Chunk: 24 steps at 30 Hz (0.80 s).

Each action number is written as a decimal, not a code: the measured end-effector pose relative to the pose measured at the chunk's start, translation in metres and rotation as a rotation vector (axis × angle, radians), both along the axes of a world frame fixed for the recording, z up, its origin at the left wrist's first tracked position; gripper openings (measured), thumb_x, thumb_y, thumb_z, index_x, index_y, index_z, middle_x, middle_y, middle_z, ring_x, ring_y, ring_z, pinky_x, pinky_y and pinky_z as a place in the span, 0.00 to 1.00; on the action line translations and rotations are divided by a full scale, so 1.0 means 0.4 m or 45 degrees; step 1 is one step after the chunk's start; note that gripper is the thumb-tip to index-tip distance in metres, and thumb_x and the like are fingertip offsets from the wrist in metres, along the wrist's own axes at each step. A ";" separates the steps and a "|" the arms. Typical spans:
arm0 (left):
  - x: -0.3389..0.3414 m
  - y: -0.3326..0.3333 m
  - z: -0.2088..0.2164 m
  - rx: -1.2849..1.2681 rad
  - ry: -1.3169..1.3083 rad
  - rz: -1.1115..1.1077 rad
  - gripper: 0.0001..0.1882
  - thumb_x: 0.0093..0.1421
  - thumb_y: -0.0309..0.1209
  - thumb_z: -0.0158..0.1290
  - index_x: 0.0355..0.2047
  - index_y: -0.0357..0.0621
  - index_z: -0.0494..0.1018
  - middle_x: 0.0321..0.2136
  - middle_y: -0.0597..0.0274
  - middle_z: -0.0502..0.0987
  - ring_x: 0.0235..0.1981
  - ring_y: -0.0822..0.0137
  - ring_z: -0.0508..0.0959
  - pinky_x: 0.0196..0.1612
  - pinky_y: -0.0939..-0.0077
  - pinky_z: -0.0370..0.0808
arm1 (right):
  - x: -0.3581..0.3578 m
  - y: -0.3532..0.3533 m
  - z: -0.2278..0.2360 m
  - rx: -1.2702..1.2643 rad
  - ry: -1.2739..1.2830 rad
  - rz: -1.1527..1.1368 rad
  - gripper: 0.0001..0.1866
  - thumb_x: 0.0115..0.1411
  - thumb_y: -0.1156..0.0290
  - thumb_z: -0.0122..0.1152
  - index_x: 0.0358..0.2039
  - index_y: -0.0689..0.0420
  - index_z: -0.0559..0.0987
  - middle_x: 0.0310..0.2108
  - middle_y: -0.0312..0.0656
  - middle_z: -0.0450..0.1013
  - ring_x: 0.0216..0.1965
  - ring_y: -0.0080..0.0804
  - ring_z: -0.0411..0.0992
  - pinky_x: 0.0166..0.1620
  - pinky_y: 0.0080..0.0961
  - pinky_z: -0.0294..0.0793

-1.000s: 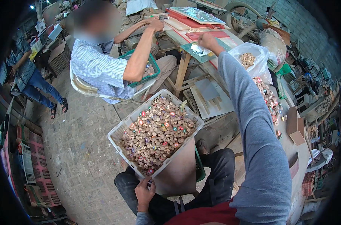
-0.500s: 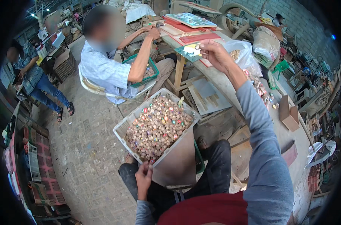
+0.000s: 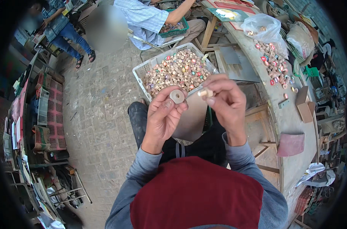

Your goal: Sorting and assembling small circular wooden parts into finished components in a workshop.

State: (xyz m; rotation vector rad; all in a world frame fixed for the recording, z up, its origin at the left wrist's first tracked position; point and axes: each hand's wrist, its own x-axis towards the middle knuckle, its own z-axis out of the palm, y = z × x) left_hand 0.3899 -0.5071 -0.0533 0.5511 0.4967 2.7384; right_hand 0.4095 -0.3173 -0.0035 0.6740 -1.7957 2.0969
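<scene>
My left hand (image 3: 164,114) holds a round wooden disc (image 3: 172,97) with a hole in its centre, its flat face turned up. Close beside it, my right hand (image 3: 228,107) pinches a small pale wooden peg (image 3: 204,92) between thumb and fingers. A light, whitish-yellow patch shows on the peg's end. The two pieces are apart by a small gap. Just beyond both hands is a whitish plastic crate (image 3: 140,78) heaped with small round wooden pieces, some with coloured tops. A brown board (image 3: 189,120) slopes between the crate and my lap.
The long table (image 3: 259,70) on the right bears loose wooden pieces (image 3: 276,66), a clear plastic bag (image 3: 261,28), a cardboard box (image 3: 304,105) and a green board (image 3: 240,16) with a whitish-yellow smear. A co-worker (image 3: 143,19) sits ahead with a green basket (image 3: 185,28); another person (image 3: 63,23) stands at far left.
My right hand has come back from the smeared green board to in front of my chest. My left hand has risen from the crate's near corner with the disc. The view has tilted downward.
</scene>
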 end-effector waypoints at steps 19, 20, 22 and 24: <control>0.094 0.046 0.005 -0.119 0.150 -0.063 0.18 0.65 0.23 0.50 0.55 0.31 0.68 0.49 0.42 0.75 0.48 0.59 0.78 0.51 0.67 0.77 | 0.135 -0.011 -0.006 0.111 0.226 -0.201 0.18 0.52 0.85 0.64 0.46 0.64 0.77 0.46 0.47 0.71 0.45 0.30 0.71 0.48 0.25 0.70; 0.094 0.045 0.005 -0.131 0.143 -0.049 0.18 0.65 0.23 0.50 0.54 0.31 0.68 0.48 0.43 0.75 0.48 0.60 0.78 0.50 0.67 0.78 | 0.132 -0.011 -0.008 0.157 0.261 -0.226 0.18 0.52 0.85 0.64 0.45 0.63 0.78 0.46 0.47 0.72 0.45 0.31 0.72 0.49 0.26 0.70; 0.094 0.042 0.004 -0.147 0.131 -0.038 0.17 0.65 0.23 0.50 0.54 0.30 0.68 0.48 0.45 0.75 0.47 0.61 0.78 0.50 0.68 0.78 | 0.129 -0.015 -0.011 0.203 0.293 -0.250 0.17 0.52 0.85 0.64 0.45 0.63 0.78 0.46 0.48 0.72 0.46 0.32 0.72 0.49 0.27 0.71; 0.093 0.040 0.002 -0.162 0.120 -0.028 0.17 0.65 0.23 0.50 0.53 0.30 0.68 0.47 0.46 0.76 0.47 0.62 0.78 0.49 0.68 0.79 | 0.128 -0.019 -0.011 0.199 0.281 -0.276 0.17 0.51 0.85 0.64 0.44 0.63 0.78 0.45 0.48 0.73 0.47 0.35 0.73 0.50 0.28 0.71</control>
